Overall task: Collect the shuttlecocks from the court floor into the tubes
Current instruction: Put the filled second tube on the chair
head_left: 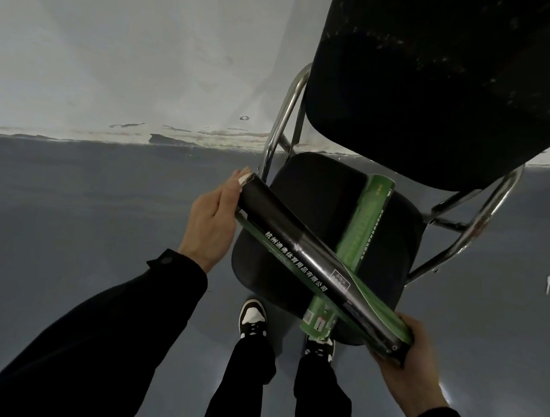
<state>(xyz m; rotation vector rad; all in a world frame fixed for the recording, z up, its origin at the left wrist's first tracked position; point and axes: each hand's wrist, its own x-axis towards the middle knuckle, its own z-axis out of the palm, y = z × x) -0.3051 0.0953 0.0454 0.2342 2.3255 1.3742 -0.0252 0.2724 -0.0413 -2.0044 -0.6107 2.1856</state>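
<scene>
A: Judging progress here, how much of the collecting looks done?

B: Hard to say. No shuttlecock shows on the grey court floor (95,223), and I cannot see inside either tube. One white speck lies on the floor at far right, too small to name.

A: Where are the tubes?

B: The black tube (314,270) is held over the seat of the black chair (395,241). The left hand (213,218) lies with straight fingers flat against its far end, and the right hand (411,351) has its fingers curled round the near end. The green tube (363,231) lies on the seat underneath, its near end jutting past the front edge.

A: Which way do they run?

B: The black tube's long axis goes diagonally, from upper left by the left hand down to lower right. The green tube runs from near the chair back toward the person's shoes, crossing beneath it.

A: So what is left?

B: Probably just setting the black tube down, though that is a guess.
</scene>
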